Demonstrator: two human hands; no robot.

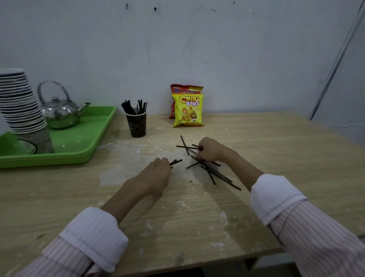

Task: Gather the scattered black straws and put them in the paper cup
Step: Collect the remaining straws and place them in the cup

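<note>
Several black straws [214, 173] lie crossed in a loose pile on the wooden table [280, 146], right of centre. My right hand [210, 149] rests over the pile's far end, fingers closed around a few straws whose tips stick out to the left. My left hand [158, 172] lies knuckles-up left of the pile, gripping a small bunch of straws [176, 162] that point right. A dark paper cup [138, 124] stands upright farther back, left of both hands, holding several straws.
A green tray [78, 143] at the left carries a metal kettle [60, 111] and a tall leaning stack of paper cups [21, 110]. Two snack bags [188, 107] lean against the wall behind the pile. The table's front edge runs near my sleeves.
</note>
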